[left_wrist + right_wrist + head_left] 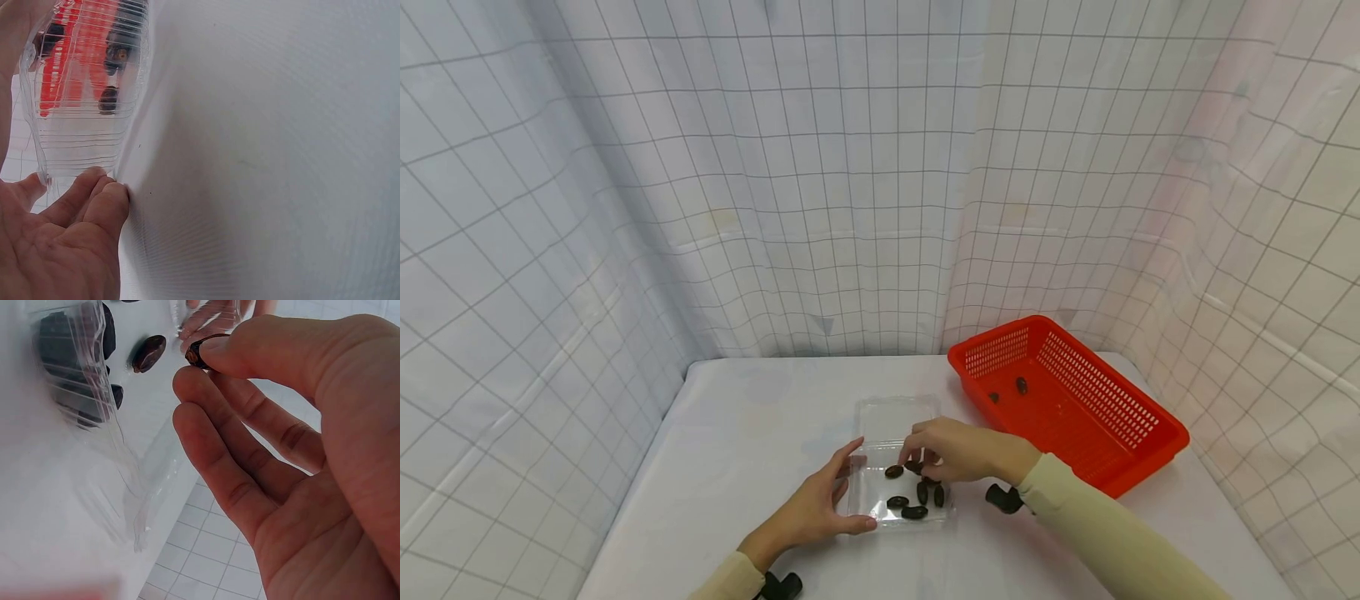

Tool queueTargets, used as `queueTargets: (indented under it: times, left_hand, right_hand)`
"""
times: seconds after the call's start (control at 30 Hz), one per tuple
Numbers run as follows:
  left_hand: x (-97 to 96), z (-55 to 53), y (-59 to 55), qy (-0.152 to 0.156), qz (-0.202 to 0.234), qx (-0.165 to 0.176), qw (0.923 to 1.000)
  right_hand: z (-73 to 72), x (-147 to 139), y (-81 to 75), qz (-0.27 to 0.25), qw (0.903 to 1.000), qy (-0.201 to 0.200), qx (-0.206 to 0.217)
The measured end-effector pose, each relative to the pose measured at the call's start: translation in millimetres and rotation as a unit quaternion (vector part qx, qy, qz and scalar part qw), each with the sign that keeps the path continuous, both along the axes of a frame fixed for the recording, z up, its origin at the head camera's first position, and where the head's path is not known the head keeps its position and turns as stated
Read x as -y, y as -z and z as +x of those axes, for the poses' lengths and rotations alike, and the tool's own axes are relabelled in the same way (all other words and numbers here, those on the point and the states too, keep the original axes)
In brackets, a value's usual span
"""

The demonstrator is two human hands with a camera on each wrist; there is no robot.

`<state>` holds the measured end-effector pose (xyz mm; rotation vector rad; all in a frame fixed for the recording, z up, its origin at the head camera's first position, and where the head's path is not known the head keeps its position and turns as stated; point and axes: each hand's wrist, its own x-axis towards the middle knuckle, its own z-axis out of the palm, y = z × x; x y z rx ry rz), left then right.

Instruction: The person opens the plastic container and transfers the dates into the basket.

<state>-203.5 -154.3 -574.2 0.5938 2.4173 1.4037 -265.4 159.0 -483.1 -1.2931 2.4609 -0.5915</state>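
A clear plastic clamshell box [867,490] lies on the table, its lid [895,414] folded back on the far side. Several dark brown, glossy, oval date-like fruits [914,512] lie spread in its base. My left hand [812,507] holds the box's left side, thumb at the near corner and fingers toward the far one. Over the box's right part, my right hand [966,450] pinches one dark oval fruit [195,355] between thumb and fingertip. Its other fingers extend beside it. Part of the box's contents is hidden beneath the right hand.
A red plastic basket [1138,408] with slotted walls stands at the right rear. At least two dark pieces [1022,385] lie in it. White cloth covers the table [760,417], and grid-patterned curtains [820,183] surround it at back and sides.
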Motion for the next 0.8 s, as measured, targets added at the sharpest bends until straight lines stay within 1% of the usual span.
queueTargets:
  times: [0.2, 0.37, 0.63, 0.8]
  left_hand:
    - [-0.4, -0.4, 1.0, -0.004, -0.009, -0.002, 1.0000]
    - [-0.4, -1.1, 1.7, -0.005, -0.011, -0.002, 0.9999]
    - [-0.2, -1.5, 1.8, -0.003, -0.004, -0.001, 1.0000]
    - [-0.6, -1.1, 1.9, -0.003, -0.004, 0.001, 1.0000]
  right_hand:
    - [-0.9, -8.5, -1.7, -0.007, 0.9999, 0.001, -0.012]
    - [-2.1, -18.1, -3.9, -0.013, 0.9998, 0.007, -0.011]
    - [-3.2, -36.0, -16.1, -0.026, 0.9989, 0.025, -0.030]
    - [-5.5, -47.3, -22.3, -0.032, 0.9983, 0.041, -0.028]
